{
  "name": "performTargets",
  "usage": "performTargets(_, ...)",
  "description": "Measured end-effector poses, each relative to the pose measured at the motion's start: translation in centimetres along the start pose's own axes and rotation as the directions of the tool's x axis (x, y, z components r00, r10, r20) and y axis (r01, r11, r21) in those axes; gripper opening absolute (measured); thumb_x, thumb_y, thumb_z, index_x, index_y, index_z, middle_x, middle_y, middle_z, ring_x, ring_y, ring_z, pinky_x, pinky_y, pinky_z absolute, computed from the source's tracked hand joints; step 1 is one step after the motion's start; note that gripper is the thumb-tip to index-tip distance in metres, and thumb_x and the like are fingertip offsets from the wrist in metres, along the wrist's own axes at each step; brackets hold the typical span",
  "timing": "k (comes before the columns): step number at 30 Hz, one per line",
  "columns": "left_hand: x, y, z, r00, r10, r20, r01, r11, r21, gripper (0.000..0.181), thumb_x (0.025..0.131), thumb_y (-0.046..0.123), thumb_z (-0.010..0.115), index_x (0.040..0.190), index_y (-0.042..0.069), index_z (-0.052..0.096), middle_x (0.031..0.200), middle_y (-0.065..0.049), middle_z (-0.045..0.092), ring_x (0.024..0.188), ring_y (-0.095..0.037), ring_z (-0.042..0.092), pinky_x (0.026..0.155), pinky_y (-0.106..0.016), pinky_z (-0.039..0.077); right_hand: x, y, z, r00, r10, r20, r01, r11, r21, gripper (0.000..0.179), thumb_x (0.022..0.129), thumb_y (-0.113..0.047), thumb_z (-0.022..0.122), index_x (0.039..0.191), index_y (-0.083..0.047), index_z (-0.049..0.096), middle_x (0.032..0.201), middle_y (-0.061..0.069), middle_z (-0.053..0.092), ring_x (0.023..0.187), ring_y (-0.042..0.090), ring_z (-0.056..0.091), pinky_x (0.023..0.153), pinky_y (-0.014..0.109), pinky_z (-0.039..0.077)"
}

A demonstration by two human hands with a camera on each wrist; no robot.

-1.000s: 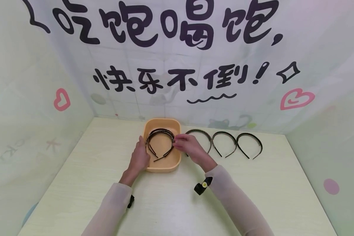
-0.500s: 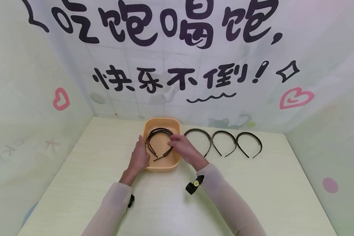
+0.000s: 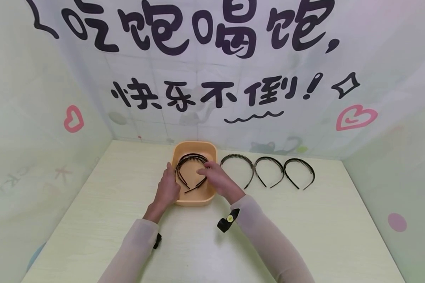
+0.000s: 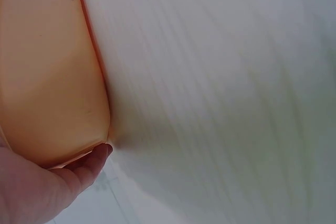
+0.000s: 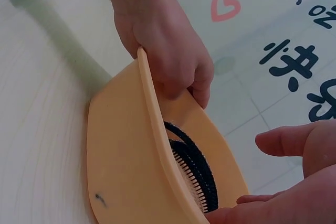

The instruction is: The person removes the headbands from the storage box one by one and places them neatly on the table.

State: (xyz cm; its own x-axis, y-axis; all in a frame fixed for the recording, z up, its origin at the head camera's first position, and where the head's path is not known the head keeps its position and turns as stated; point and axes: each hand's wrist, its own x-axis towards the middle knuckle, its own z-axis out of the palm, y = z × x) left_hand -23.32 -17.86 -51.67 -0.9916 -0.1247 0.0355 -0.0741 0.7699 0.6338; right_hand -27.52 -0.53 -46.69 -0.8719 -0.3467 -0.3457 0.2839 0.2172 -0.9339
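Note:
An orange plastic tub (image 3: 196,203) stands near the back wall with several black toothed headbands (image 3: 193,158) lying overlapped in it. My left hand (image 3: 167,188) grips the tub's left side; in the left wrist view, fingertips (image 4: 100,156) curl along its bottom edge. Over the tub's right rim reaches my right hand (image 3: 217,179), its fingers close to the headbands. In the right wrist view its thumb (image 5: 283,141) stands well apart from the fingers, with nothing between them. Whether those fingertips touch a headband or the rim, I cannot tell.
To the right of the tub, three more headbands lie in a row: one (image 3: 237,156) partly behind my right hand, a middle one (image 3: 269,159) and a far one (image 3: 299,160). The pale tabletop (image 3: 198,243) meets a printed wall curtain (image 3: 205,129) behind.
My right hand has moved left over the tub's right rim, and its thumb has spread from the fingers. The left hand, tub and headbands look unmoved.

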Motion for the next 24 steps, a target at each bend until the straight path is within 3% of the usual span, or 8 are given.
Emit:
performTargets(10,0.0,-0.2,0.2,1.000,-0.004,0.011,0.004,1.000,-0.002,0.074,0.083,-0.003,0.042,0.142,-0.005,-0.002,0.135,-0.031,0.029,0.098,-0.038,0.052,0.075,-0.046,0.045,0.5,0.2,0.8,0.998,0.048,-0.048,-0.047,0.999,0.022,0.063,0.085,-0.023,0.059,0.138,-0.003,0.031,0.143,0.012,0.028,0.130,0.029,0.027,0.103,0.046,0.024)
performTargets(24,0.1,0.0,-0.2,1.000,0.016,-0.009,-0.016,1.000,-0.003,0.076,0.081,-0.003,0.045,0.142,-0.005,-0.001,0.130,-0.031,0.034,0.098,-0.040,0.052,0.075,-0.048,0.045,0.1,0.4,1.2,0.997,-0.025,-0.080,0.018,0.997,-0.078,0.057,0.085,-0.021,0.058,0.135,-0.004,0.037,0.139,0.011,0.035,0.125,0.030,0.034,0.100,0.047,0.029)
